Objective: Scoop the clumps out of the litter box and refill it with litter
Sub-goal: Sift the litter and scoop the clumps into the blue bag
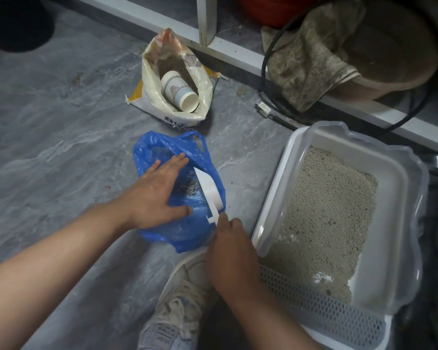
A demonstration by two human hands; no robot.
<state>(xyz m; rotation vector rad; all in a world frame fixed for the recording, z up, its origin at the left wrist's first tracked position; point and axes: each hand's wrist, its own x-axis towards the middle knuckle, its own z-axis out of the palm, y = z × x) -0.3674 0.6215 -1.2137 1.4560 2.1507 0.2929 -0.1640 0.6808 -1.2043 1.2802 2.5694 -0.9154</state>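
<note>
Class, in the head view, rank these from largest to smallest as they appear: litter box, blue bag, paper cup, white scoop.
1. litter box
2. blue bag
3. paper cup and white scoop: look alike in size; the scoop is nearer, so unranked.

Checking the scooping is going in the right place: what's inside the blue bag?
Grey clumps lie in the blue bag, with the white scoop tipped in. The left hand and the plastic hide the rest.

A grey marbled floor [61, 102] fills the left of the view, with a white laced sneaker [180, 299] at the bottom. Along the white frame [238, 54] at the back, a dirty cloth [309, 59] drapes over a brown basin [400, 79]. A black cable [264, 64] loops beside it, and its white plug [263, 109] lies on the floor.
</note>
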